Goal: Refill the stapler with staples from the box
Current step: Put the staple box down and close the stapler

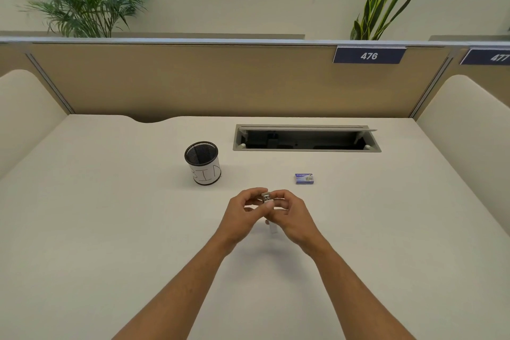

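Above the pale surface, both hands' grips, left hand and right hand, close on a small white stapler, mostly hidden by fingers. The blue staple box lies shut nearby.

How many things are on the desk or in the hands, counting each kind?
Stapler, held in both hands: 1
Staple box, closed on the desk: 1
Mesh cup with a paper label: 1
Total: 3
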{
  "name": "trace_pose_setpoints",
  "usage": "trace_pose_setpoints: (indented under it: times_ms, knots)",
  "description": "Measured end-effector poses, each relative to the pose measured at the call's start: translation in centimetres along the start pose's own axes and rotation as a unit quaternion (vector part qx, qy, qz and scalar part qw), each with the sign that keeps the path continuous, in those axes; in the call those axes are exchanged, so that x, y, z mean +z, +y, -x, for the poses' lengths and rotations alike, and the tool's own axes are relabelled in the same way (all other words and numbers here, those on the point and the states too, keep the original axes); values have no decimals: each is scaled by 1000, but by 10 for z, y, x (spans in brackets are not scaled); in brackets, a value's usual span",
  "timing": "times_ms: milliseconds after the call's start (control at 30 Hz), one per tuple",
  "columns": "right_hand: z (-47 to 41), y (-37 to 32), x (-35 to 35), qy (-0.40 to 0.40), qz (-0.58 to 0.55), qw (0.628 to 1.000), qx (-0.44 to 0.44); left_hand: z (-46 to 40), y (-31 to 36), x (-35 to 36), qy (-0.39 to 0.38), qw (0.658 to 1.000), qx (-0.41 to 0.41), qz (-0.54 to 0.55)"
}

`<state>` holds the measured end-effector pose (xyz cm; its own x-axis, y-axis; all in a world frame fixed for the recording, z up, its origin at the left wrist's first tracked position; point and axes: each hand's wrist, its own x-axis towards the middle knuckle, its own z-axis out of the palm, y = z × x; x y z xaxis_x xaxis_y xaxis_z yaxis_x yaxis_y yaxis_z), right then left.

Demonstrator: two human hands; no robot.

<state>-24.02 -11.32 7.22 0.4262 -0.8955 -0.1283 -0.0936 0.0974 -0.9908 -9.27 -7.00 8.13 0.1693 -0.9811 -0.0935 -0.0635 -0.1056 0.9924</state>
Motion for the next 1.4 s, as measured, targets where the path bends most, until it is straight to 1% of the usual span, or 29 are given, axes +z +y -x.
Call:
trace_pose_setpoints:
  times_ms: [67,133,267,500,767,1167,1300,1400]
  knots:
    - [0,2,1,18,44,999,-24,0,1,-4,-16,1000,2,-1]
    - [0,3,2,28,100,993,-49,-1,3,-10,-48,999,1,-1]
    - [0,5,2,46,229,968,-91,-2,6,-18,-97,995,5,-8]
    - [-2,4,1,70,326,934,-131,-5,2,-17,-88,996,25,8]
    - [-3,2,1,77,356,920,-147,-9,-3,-16,-79,996,36,1]
    - [-3,0,3,83,361,918,-145,-10,-3,-16,-75,995,60,-16]
    - [-3,-1,4,83,359,918,-145,-10,-5,-16,-60,994,80,-52]
    - [-4,-3,4,81,363,916,-148,-11,-6,-16,-54,993,87,-57]
